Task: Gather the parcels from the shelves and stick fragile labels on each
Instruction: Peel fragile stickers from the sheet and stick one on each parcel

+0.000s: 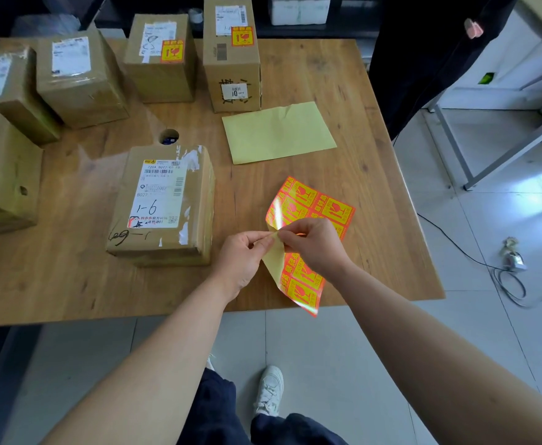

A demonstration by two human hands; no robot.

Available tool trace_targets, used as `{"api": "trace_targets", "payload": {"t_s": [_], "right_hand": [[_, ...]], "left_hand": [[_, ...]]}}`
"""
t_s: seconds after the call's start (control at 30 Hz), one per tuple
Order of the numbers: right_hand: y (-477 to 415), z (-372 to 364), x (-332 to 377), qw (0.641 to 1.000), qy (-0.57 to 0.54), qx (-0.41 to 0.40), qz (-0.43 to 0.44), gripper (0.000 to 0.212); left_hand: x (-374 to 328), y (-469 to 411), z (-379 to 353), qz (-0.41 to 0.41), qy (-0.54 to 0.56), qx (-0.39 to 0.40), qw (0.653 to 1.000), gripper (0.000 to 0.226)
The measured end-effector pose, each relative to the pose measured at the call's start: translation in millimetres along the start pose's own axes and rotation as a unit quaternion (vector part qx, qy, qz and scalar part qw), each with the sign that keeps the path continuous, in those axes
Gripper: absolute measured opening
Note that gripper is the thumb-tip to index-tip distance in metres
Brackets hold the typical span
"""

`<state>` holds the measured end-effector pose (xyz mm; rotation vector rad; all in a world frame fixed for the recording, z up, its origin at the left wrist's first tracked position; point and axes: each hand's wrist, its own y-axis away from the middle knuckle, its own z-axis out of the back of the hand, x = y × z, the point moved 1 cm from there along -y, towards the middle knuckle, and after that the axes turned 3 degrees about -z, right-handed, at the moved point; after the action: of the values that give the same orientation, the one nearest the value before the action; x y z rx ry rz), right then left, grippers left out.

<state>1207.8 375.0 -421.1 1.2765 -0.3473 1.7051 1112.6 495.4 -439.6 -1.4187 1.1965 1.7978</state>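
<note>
Head view, your hands: your left hand (242, 258) and right hand (314, 247) meet over the near edge of the wooden table (375, 220), fingertips pinched together on one corner of the fragile-label sheet (308, 226).
Sheet: it hangs curled between your hands, orange-and-yellow labels on one face and pale backing turned up at the pinched corner.
Step in hand: peeling one label free, as it looks to me; none is clear of the backing yet.
Next parcel: the taped box marked 1-6 (163, 203) lies flat just left of your hands and shows no fragile label.
Next move: finish the peel without creasing the label, then press it on bare cardboard, clear of the shipping slip.
Spent backing: a plain yellow sheet (279, 133) lies flat beyond the labels.
Done: two far boxes, one (160, 59) and a taller one (231, 56), each carry a label.
Still bare: three boxes at far left (77, 78), (3, 91), (3, 175) show none from here.
</note>
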Motion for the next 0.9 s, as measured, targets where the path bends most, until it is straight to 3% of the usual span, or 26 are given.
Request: {"api": "trace_targets", "payload": {"t_s": [0.23, 0.37, 0.5, 0.63, 0.73, 0.8, 0.9], "right_hand": [[-7, 5, -8, 0.995, -0.043, -0.038, -0.079, 0.014], [-6, 9, -15, 0.991, -0.032, -0.038, -0.126, 0.016], [-5, 14, -19, 0.983, -0.061, -0.035, -0.168, 0.018], [-8, 21, -20, 0.967, -0.139, -0.054, -0.209, 0.014], [-6, 26, -15, 0.967, -0.145, -0.061, -0.202, 0.013], [-2, 26, -10, 0.971, -0.133, -0.067, -0.187, 0.014], [3, 21, 0, 0.976, -0.122, -0.070, -0.164, 0.014]], "left_hand": [[1, -4, 8, -0.002, -0.092, -0.100, 0.991, 0.014], [3, -6, 16, -0.019, -0.221, -0.158, 0.962, 0.017], [13, -7, 17, -0.001, -0.318, -0.141, 0.938, 0.030], [17, -8, 13, -0.012, -0.403, -0.106, 0.909, 0.028], [16, -6, 8, -0.015, -0.467, -0.074, 0.881, 0.046], [10, -2, 4, -0.076, -0.511, -0.080, 0.853, 0.042], [-5, 5, -9, -0.179, -0.446, -0.057, 0.875, 0.043]]}}
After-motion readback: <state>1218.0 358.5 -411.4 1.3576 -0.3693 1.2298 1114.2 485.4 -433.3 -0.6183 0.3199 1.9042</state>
